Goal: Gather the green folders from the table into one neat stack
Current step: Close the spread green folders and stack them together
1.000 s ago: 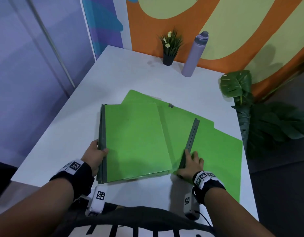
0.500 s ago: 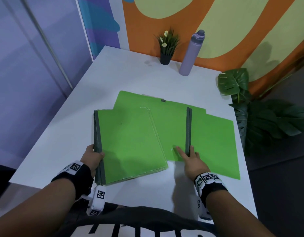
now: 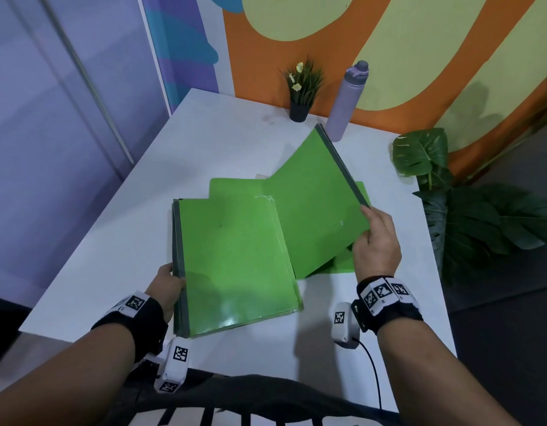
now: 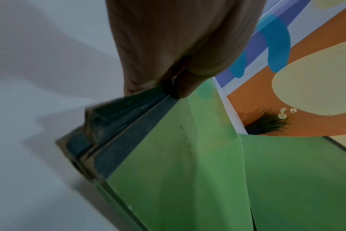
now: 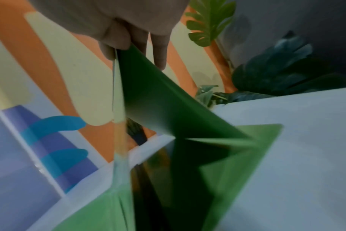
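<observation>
on the table [image 3: 250, 142], right grip [image 3: 377, 241] around raised folder [image 3: 315, 207], left grip [image 3: 167, 285] around stack [image 3: 235, 265]

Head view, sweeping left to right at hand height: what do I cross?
left hand → folder stack → lifted folder → right hand → leafy plant

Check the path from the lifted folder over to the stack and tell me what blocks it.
Nothing visible does. The right hand holds the lifted folder tilted up beside the stack, whose top is bare. The left hand grips only the stack's spine edge.
</observation>
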### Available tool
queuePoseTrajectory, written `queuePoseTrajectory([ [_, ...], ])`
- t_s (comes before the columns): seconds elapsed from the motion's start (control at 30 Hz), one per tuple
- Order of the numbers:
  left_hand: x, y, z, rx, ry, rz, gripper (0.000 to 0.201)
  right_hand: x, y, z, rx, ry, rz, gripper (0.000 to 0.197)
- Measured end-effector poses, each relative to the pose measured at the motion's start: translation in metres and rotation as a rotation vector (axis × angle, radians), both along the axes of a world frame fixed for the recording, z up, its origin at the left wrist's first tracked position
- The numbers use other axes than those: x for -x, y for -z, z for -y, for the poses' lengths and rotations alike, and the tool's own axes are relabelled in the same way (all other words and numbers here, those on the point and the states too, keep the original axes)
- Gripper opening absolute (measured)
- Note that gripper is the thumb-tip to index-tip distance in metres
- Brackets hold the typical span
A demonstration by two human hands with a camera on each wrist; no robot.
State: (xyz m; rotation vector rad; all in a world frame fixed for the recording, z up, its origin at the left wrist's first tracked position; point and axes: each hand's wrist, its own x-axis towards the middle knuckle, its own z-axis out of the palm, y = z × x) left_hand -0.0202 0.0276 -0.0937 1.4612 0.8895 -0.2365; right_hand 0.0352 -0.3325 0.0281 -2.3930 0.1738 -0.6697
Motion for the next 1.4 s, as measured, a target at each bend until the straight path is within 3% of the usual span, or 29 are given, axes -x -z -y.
queuePoseTrajectory([
  [0.17,-0.001,0.014,-0.002,0.025,0.048,-0.033,0.040,-0.004,-0.010,-0.031,-0.017,-0.172,0.086,0.051],
  [0.33,0.000,0.021,-0.008,-0.043,0.045,-0.042,0.049,0.000,-0.018,-0.040,0.061,-0.294,0.279,0.071],
  [0.4,-0.002,0.018,-0.007,0.030,0.046,-0.034,0.046,0.005,-0.025,-0.052,0.143,-0.444,0.261,0.067],
  [0.5,-0.003,-0.003,0.001,0.152,0.024,-0.041,0.035,0.022,-0.015,-0.079,0.276,-0.848,0.131,0.044],
  [0.57,-0.002,-0.009,0.002,0.201,0.000,-0.088,0.051,0.039,0.006,-0.096,0.341,-1.095,0.021,0.036],
  [0.63,-0.002,0.000,-0.003,0.201,0.006,-0.161,0.093,0.056,0.029,-0.109,0.421,-1.246,-0.119,0.031],
  [0.67,-0.004,0.014,-0.008,0.187,0.017,-0.179,0.110,0.061,0.039,-0.113,0.443,-1.289,-0.196,0.030],
  [0.73,-0.009,0.054,-0.022,0.160,0.064,-0.178,0.119,0.065,0.054,-0.113,0.439,-1.319,-0.319,0.033],
  [0.8,-0.007,0.044,-0.019,0.134,0.106,-0.176,0.111,0.056,0.067,-0.105,0.396,-1.249,-0.339,0.038],
  [0.9,-0.003,0.022,-0.012,0.084,0.121,-0.155,0.091,0.024,0.086,-0.080,0.323,-0.774,-0.402,0.055],
  [0.97,-0.002,0.014,-0.007,0.051,0.133,-0.154,0.078,0.005,0.091,-0.062,0.263,-0.461,-0.608,0.064],
  [1.0,-0.002,0.013,-0.006,0.034,0.134,-0.156,0.075,0.000,0.095,-0.058,0.229,-0.398,-0.720,0.067],
  [1.07,-0.003,0.013,-0.005,0.014,0.129,-0.140,0.067,-0.002,0.102,-0.057,0.192,-0.413,-0.845,0.067],
  [1.13,-0.004,0.023,-0.007,-0.014,0.135,-0.119,0.057,0.001,0.106,-0.064,0.150,-0.505,-0.847,0.065],
  [1.2,-0.006,0.045,-0.016,-0.052,0.151,-0.106,0.061,0.004,0.104,-0.071,0.140,-0.566,-0.819,0.065],
  [1.27,-0.007,0.067,-0.026,-0.077,0.166,-0.108,0.064,0.001,0.103,-0.072,0.147,-0.483,-0.753,0.059],
  [1.4,-0.005,0.068,-0.029,-0.122,0.179,-0.109,0.056,-0.019,0.107,-0.061,0.189,-0.186,-0.723,0.036],
])
